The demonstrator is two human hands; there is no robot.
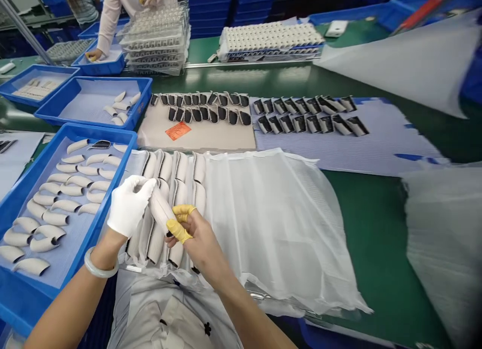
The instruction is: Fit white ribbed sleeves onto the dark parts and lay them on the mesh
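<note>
Between both hands is a cream, ribbed, curved shell piece (pixel 161 208) with a dark inner side. My left hand (pixel 130 206), in a white glove, pinches its upper end. Yellow finger cots cover fingertips of my right hand (pixel 198 238), which grips the lower end. Beneath the hands, similar pieces (pixel 181 193) lie in rows, separated by folds of a translucent white sheet (pixel 271 228) that spreads to the right. At the left, a blue tray (pixel 81 251) holds many more such curved pieces on a pale lining.
Dark-faced pieces stand in rows on a beige board (pixel 154 133) and a lilac sheet (pixel 376 148). Another blue tray (pixel 48 110) lies behind. Clear stacked trays (pixel 158 42) and a co-worker's hand (pixel 94 55) are across the table. White sheeting (pixel 406 63) hangs at the upper right.
</note>
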